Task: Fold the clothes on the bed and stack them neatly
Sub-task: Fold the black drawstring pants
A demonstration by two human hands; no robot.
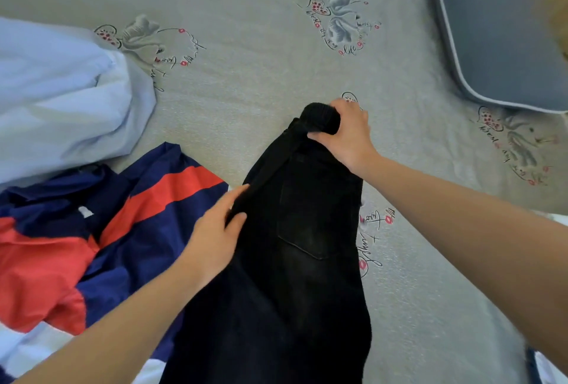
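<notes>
Black trousers (295,260) with a back pocket showing lie lengthwise on the bed, running from the middle down to the bottom edge. My right hand (347,134) grips the bunched far end of them, fingers curled round the black cloth. At the trousers' left edge my left hand (215,230) pinches the fabric between thumb and fingers. A navy and red jacket (101,230) lies crumpled to the left, partly under my left arm. Beyond it a light blue garment (61,91) lies heaped at the left edge.
The bed is covered by a grey sheet (261,60) printed with hearts and script. A grey-blue pillow (498,30) with white piping lies at the far right corner. White cloth (21,350) shows at the bottom left.
</notes>
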